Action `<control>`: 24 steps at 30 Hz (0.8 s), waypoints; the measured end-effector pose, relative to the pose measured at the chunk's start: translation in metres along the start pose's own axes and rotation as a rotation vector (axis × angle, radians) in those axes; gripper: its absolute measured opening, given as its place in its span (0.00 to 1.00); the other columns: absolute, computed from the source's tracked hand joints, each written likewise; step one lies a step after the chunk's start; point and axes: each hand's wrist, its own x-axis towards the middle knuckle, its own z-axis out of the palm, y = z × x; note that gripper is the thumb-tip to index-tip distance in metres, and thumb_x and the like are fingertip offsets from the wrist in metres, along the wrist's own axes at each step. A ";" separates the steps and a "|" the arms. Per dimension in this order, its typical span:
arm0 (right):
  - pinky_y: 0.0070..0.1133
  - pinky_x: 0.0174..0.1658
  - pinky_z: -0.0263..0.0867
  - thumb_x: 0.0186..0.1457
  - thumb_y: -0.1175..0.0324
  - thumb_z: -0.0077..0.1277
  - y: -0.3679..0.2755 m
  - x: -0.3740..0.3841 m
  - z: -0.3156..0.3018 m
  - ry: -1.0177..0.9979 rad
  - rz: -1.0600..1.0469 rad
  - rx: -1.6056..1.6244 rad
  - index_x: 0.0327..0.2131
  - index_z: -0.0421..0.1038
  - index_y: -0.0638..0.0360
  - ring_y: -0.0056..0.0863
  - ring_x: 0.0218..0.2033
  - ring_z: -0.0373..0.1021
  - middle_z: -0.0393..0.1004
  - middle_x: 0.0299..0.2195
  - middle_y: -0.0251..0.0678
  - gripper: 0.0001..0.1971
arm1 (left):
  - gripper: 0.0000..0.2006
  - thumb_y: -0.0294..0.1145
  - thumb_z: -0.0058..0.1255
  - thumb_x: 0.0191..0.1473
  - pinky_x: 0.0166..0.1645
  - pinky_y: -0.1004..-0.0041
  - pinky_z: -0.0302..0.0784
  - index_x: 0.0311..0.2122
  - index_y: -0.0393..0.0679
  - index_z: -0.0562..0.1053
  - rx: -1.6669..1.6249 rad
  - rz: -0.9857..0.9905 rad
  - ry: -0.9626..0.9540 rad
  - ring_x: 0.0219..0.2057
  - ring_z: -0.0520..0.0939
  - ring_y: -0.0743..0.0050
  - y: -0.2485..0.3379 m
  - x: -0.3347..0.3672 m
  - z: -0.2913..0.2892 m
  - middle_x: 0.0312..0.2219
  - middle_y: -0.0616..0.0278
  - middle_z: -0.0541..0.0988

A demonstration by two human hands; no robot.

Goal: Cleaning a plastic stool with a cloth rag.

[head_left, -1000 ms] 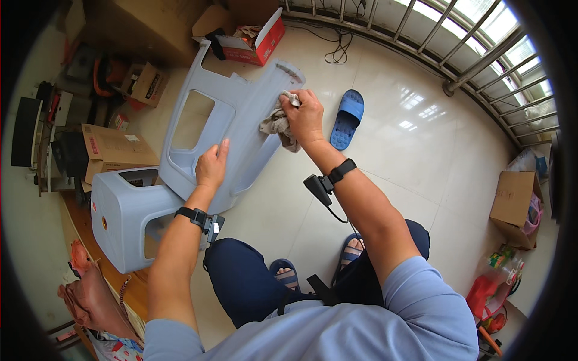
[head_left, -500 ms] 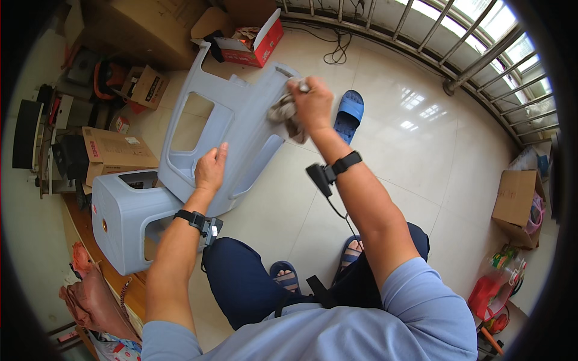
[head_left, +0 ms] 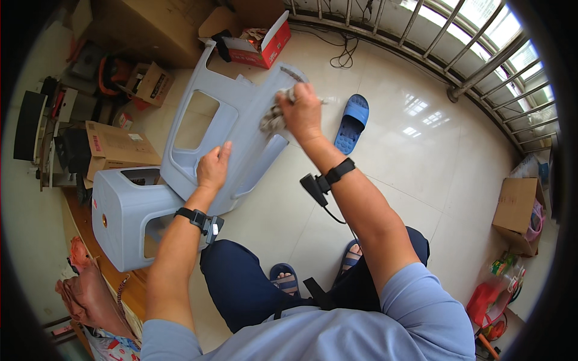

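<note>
A grey-blue plastic stool (head_left: 245, 129) lies tipped on its side ahead of me, its legs and openings showing. My left hand (head_left: 212, 168) is closed on the edge of one of its side openings, thumb up; the fingertips are hidden. In my right hand (head_left: 301, 113) is a crumpled grey-beige rag (head_left: 273, 123), pressed against the stool's outer face toward its far right end. A second stool of the same colour (head_left: 123, 210) lies on its side at the left, touching the first one.
A blue slipper (head_left: 351, 123) lies on the tiled floor (head_left: 391, 150) right of the stool. Cardboard boxes (head_left: 123, 144) line the left side, and an open red box (head_left: 259, 51) stands at the far end. Metal railings (head_left: 463, 54) run along the far right. Another carton (head_left: 515, 207) sits right.
My right hand has moved the rag a little left and nearer along the stool's face. My left hand keeps its hold, and the stool stays in place.
</note>
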 end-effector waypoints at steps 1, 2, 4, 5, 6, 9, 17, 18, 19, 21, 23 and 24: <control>0.46 0.41 0.72 0.56 0.63 0.71 -0.009 -0.009 0.006 -0.058 -0.007 0.012 0.35 0.71 0.62 0.60 0.38 0.74 0.76 0.40 0.53 0.18 | 0.37 0.68 0.43 0.72 0.36 0.44 0.71 0.27 0.38 0.70 0.008 -0.007 0.002 0.29 0.77 0.29 -0.006 -0.002 -0.002 0.24 0.39 0.78; 0.46 0.41 0.72 0.56 0.63 0.71 -0.011 -0.007 0.008 -0.063 -0.004 0.022 0.35 0.71 0.62 0.60 0.38 0.74 0.76 0.40 0.53 0.18 | 0.37 0.68 0.43 0.72 0.36 0.43 0.71 0.27 0.38 0.70 0.003 0.007 0.012 0.29 0.77 0.29 -0.012 -0.003 -0.005 0.24 0.39 0.78; 0.43 0.38 0.72 0.56 0.63 0.72 0.002 0.011 0.001 0.061 0.004 -0.009 0.30 0.70 0.63 0.57 0.33 0.74 0.75 0.32 0.52 0.19 | 0.37 0.68 0.43 0.72 0.36 0.43 0.71 0.27 0.37 0.70 -0.014 0.034 0.011 0.29 0.77 0.29 -0.005 -0.001 -0.004 0.24 0.39 0.78; 0.44 0.38 0.71 0.56 0.64 0.72 0.011 0.024 -0.010 0.083 0.115 0.004 0.29 0.71 0.64 0.57 0.32 0.73 0.75 0.29 0.52 0.18 | 0.37 0.68 0.42 0.72 0.37 0.43 0.71 0.27 0.38 0.70 -0.014 0.021 -0.014 0.30 0.77 0.28 0.001 -0.002 -0.003 0.24 0.38 0.78; 0.44 0.38 0.71 0.56 0.64 0.72 0.022 0.039 -0.021 0.109 0.080 0.002 0.30 0.71 0.64 0.57 0.32 0.73 0.75 0.31 0.51 0.18 | 0.37 0.68 0.42 0.72 0.37 0.43 0.72 0.27 0.38 0.70 -0.017 0.004 -0.032 0.30 0.78 0.28 0.004 -0.003 0.000 0.25 0.38 0.78; 0.45 0.39 0.72 0.55 0.65 0.72 0.007 0.010 0.000 0.065 -0.028 -0.044 0.32 0.70 0.63 0.57 0.35 0.74 0.75 0.34 0.50 0.18 | 0.37 0.68 0.42 0.72 0.38 0.43 0.72 0.27 0.38 0.71 0.021 0.000 -0.017 0.30 0.78 0.28 0.007 0.002 0.000 0.25 0.38 0.79; 0.46 0.40 0.75 0.60 0.62 0.68 0.013 0.032 -0.018 -0.012 0.072 -0.124 0.35 0.71 0.60 0.56 0.37 0.77 0.77 0.39 0.48 0.15 | 0.37 0.69 0.41 0.72 0.38 0.43 0.73 0.28 0.38 0.71 0.003 -0.025 -0.030 0.31 0.78 0.29 0.014 -0.007 0.001 0.25 0.39 0.79; 0.46 0.40 0.74 0.59 0.63 0.68 0.015 0.040 -0.025 0.041 0.017 -0.118 0.36 0.71 0.60 0.56 0.38 0.76 0.76 0.39 0.49 0.15 | 0.37 0.69 0.41 0.72 0.38 0.43 0.73 0.28 0.38 0.71 0.014 -0.034 -0.048 0.31 0.78 0.29 0.013 -0.009 -0.001 0.25 0.40 0.79; 0.46 0.40 0.74 0.58 0.64 0.68 0.007 0.030 -0.016 0.060 -0.018 -0.129 0.36 0.71 0.60 0.56 0.39 0.76 0.75 0.40 0.49 0.15 | 0.37 0.69 0.41 0.72 0.38 0.43 0.73 0.28 0.38 0.71 0.018 -0.040 -0.044 0.31 0.78 0.29 0.008 -0.010 -0.001 0.25 0.40 0.79; 0.45 0.41 0.74 0.52 0.70 0.69 -0.018 -0.007 0.007 0.033 -0.102 -0.086 0.36 0.70 0.59 0.57 0.39 0.75 0.74 0.40 0.48 0.15 | 0.37 0.69 0.42 0.72 0.38 0.42 0.73 0.28 0.39 0.72 0.047 0.000 0.001 0.31 0.79 0.28 0.007 -0.007 -0.001 0.25 0.39 0.80; 0.43 0.42 0.75 0.44 0.76 0.67 -0.060 -0.046 0.019 -0.252 -0.193 0.026 0.35 0.70 0.57 0.53 0.42 0.75 0.73 0.40 0.45 0.16 | 0.36 0.68 0.42 0.71 0.38 0.42 0.73 0.28 0.39 0.73 0.057 -0.015 0.008 0.32 0.80 0.27 -0.006 -0.011 -0.009 0.26 0.38 0.80; 0.42 0.42 0.76 0.44 0.77 0.65 -0.071 -0.058 0.024 -0.287 -0.303 0.091 0.36 0.71 0.57 0.51 0.42 0.76 0.73 0.40 0.44 0.15 | 0.36 0.68 0.43 0.71 0.38 0.41 0.73 0.29 0.40 0.74 0.048 -0.005 0.008 0.33 0.80 0.26 -0.005 -0.009 -0.010 0.26 0.38 0.81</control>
